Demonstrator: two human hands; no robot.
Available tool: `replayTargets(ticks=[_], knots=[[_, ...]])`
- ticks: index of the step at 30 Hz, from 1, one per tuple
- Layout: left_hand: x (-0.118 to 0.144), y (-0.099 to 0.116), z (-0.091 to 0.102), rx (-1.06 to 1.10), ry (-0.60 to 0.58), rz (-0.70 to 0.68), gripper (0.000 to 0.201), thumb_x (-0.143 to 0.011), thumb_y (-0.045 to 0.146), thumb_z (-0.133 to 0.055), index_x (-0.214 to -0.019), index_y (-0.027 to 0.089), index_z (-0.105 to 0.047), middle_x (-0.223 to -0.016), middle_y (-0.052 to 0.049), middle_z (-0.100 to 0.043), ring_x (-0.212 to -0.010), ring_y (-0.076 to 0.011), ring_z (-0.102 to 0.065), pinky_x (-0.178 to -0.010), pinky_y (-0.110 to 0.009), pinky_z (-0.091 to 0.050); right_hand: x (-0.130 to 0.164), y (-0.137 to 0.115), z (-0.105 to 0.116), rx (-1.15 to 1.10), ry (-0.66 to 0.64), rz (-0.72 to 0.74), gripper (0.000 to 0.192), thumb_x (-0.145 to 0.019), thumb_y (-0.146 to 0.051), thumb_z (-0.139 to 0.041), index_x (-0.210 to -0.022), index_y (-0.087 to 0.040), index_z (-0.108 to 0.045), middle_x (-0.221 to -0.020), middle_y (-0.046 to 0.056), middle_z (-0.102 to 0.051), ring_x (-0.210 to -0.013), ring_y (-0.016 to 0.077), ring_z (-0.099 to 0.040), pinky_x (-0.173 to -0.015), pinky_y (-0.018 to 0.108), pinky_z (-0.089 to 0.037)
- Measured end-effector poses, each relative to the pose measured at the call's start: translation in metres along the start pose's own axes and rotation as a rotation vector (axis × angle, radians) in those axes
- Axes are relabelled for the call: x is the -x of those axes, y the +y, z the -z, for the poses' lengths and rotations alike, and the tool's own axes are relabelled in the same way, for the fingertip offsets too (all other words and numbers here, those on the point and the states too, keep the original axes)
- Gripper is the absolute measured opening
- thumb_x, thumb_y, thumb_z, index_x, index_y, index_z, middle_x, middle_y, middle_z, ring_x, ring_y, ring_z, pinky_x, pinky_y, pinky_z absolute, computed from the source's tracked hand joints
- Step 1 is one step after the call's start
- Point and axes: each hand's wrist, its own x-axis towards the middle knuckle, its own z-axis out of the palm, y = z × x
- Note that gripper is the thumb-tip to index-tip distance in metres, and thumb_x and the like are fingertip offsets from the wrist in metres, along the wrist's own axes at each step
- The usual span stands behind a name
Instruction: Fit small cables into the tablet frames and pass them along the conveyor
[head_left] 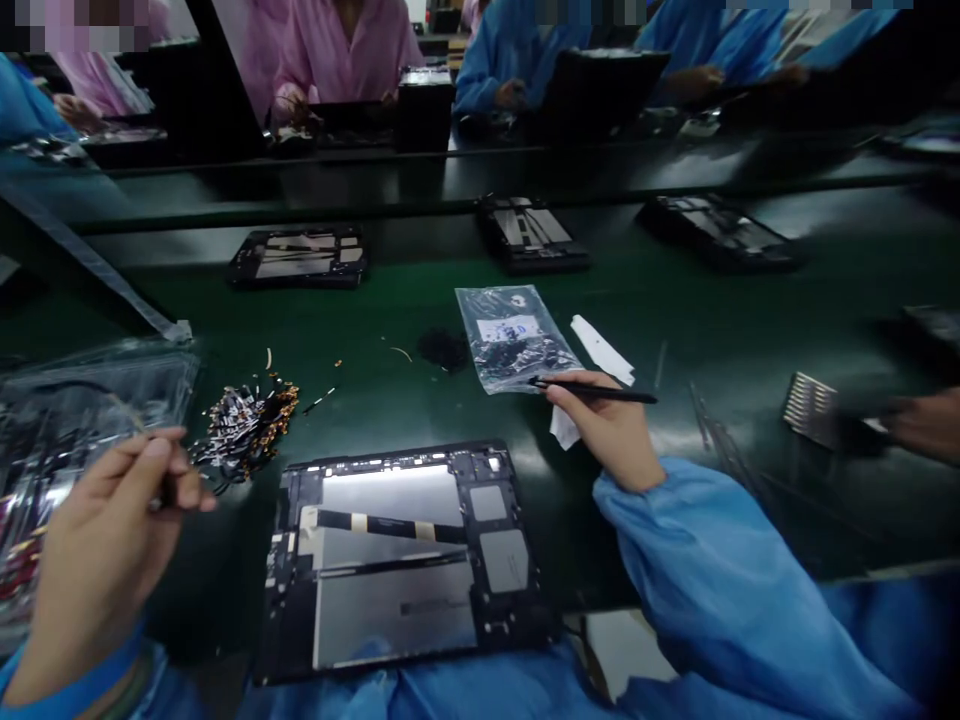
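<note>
**Now both hands are busy above the open tablet**

Right now I see my left hand (112, 510) pinched shut on a tiny part, just beside the pile of small gold and black parts (244, 425). I cannot tell what the tiny part is, because it is blurry. My right hand (611, 430) grips a thin black tool (596, 390) like a pencil, and it rests near the clear bag (514, 340) and a white paper strip (600, 350).

Between my arms, the open tablet (405, 560) lies flat on the green belt (750, 330), close to me, with its back off. A dark strip with tan tape crosses its middle. I think the work is still early: the small part has not reached the tablet yet, and the tool is not touching it either. Lots of parts still wait in the pile. Three more open tablets (300, 258) sit farther up the belt, and other people work across from me.
</note>
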Motion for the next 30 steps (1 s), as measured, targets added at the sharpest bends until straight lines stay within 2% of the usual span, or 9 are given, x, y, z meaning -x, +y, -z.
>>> replayTargets(ticks=[3,8,14,18,22,30], knots=[[0.007,0.001,-0.030,0.100,-0.152,0.115,0.019,-0.063,0.019,-0.072,-0.080,0.016,-0.064,-0.059,0.003,-0.051,-0.045,-0.0081,-0.042,-0.037,-0.018,-0.043,-0.002,0.010,-0.005,0.032,0.020,0.001,0.026,-0.072,-0.043,-0.070,-0.087,-0.022,-0.065,-0.087,0.005,-0.068,-0.080,0.0223,-0.066,-0.080,0.042,-0.053],[0.011,-0.002,-0.047,0.162,-0.196,0.235,0.030,-0.055,0.019,-0.079,-0.082,0.015,-0.066,-0.067,0.002,-0.059,-0.048,-0.0078,-0.046,-0.040,-0.018,-0.050,0.001,0.016,-0.005,0.082,0.074,-0.006,0.025,-0.075,-0.042,-0.067,-0.087,-0.021,-0.063,-0.084,0.004,-0.067,-0.077,0.0211,-0.065,-0.076,0.041,-0.052],[0.009,-0.012,-0.048,0.169,-0.196,0.268,0.032,-0.053,0.022,-0.083,-0.081,0.016,-0.068,-0.082,-0.002,-0.067,-0.056,-0.0088,-0.053,-0.047,-0.017,-0.055,0.002,0.014,-0.005,0.119,0.115,0.023,0.026,-0.074,-0.043,-0.067,-0.087,-0.022,-0.063,-0.086,0.004,-0.067,-0.079,0.0214,-0.065,-0.076,0.039,-0.052],[0.008,-0.020,-0.046,0.152,-0.231,0.256,0.027,-0.058,0.025,-0.081,-0.080,0.017,-0.068,-0.081,-0.001,-0.068,-0.056,-0.0092,-0.054,-0.048,-0.016,-0.054,0.004,0.010,-0.007,0.138,0.121,0.040,0.022,-0.074,-0.041,-0.068,-0.084,-0.022,-0.065,-0.083,0.003,-0.067,-0.076,0.0205,-0.064,-0.072,0.036,-0.052],[0.007,-0.024,-0.045,0.151,-0.217,0.268,0.025,-0.062,0.025,-0.078,-0.083,0.019,-0.068,-0.082,-0.001,-0.068,-0.056,-0.0094,-0.055,-0.050,-0.016,-0.054,0.008,0.008,-0.007,0.127,0.149,0.034,0.023,-0.076,-0.042,-0.067,-0.087,-0.021,-0.064,-0.086,0.004,-0.067,-0.078,0.0200,-0.065,-0.070,0.034,-0.053],[0.006,-0.023,-0.045,0.147,-0.214,0.273,0.024,-0.061,0.022,-0.078,-0.083,0.019,-0.068,-0.083,-0.001,-0.069,-0.056,-0.0092,-0.055,-0.051,-0.014,-0.054,0.008,0.010,-0.007,0.120,0.137,0.000,0.027,-0.075,-0.046,-0.067,-0.086,-0.022,-0.062,-0.085,0.005,-0.066,-0.076,0.0199,-0.065,-0.070,0.035,-0.054]])
